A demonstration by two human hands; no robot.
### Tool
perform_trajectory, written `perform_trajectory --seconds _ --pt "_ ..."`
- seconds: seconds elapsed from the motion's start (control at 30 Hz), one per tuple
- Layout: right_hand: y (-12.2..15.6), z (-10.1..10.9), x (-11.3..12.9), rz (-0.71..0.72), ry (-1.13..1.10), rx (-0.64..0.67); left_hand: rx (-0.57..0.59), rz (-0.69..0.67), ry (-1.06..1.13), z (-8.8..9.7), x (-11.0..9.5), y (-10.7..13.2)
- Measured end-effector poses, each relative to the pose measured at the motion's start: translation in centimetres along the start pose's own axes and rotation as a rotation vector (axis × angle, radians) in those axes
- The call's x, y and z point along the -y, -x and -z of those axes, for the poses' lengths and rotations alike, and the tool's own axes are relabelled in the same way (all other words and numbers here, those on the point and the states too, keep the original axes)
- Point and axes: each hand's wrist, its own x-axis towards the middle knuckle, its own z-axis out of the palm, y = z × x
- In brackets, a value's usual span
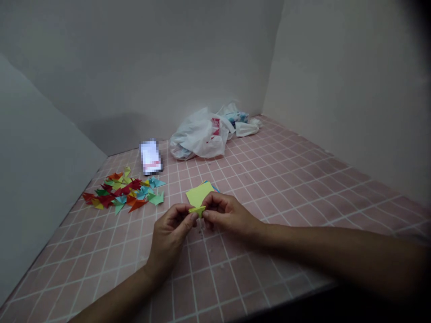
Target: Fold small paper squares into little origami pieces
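My left hand (pixel 170 233) and my right hand (pixel 225 213) meet over the pink tiled surface (pixel 286 188). Both pinch a small folded yellow-green paper piece (pixel 197 210) between their fingertips, the left from its left end, the right from its right end. Just behind the hands lies a small stack of square paper sheets (pixel 199 193), yellow-green on top with blue edges showing under it.
A heap of several folded paper triangles (pixel 123 190) in red, green, yellow, orange and blue lies to the left. A small blurred white packet (pixel 150 157) sits behind it. Crumpled white plastic bags (pixel 205 132) fill the back corner. Grey walls enclose three sides.
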Motion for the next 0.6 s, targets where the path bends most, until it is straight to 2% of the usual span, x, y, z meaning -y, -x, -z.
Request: perform_trajectory --seconds 0.4,0.6 --pt "-0.03 0.15 0.12 -0.008 0.053 0.067 -0.011 -0.108 -0.079 0.24 0.48 -0.07" --pt "0.09 0.19 0.37 0.019 0.075 0.107 -0.006 -0.105 -0.086 0.43 0.53 -0.15"
